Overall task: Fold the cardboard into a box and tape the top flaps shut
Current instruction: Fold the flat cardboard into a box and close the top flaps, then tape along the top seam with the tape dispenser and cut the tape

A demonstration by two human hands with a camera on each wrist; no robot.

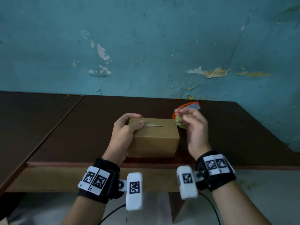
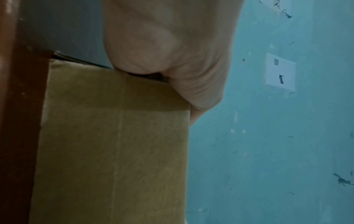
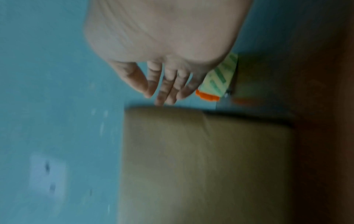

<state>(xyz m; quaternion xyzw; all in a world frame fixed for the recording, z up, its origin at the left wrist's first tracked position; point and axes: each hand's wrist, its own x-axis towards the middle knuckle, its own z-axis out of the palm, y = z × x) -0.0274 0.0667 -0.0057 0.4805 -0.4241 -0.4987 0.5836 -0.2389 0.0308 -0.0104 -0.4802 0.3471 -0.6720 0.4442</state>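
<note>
A closed brown cardboard box [image 1: 155,140] stands near the front edge of the dark table [image 1: 81,127], its top flaps down and a strip of clear tape [image 1: 154,125] along the seam. My left hand [image 1: 128,125] grips the box's top left corner, thumb on top and fingers round the far side; the box [image 2: 114,151] fills the left wrist view. My right hand [image 1: 193,125] hovers blurred just right of the box, fingers loosely spread, holding nothing. Behind it lies an orange tape dispenser [image 1: 186,108] with a green-printed roll [image 3: 220,77].
A peeling teal wall [image 1: 146,46] backs the table. The table's front edge [image 1: 146,164] runs just below the box. A seam [image 1: 65,117] splits the tabletop at the left. Cables hang from the wrist cameras below the table edge.
</note>
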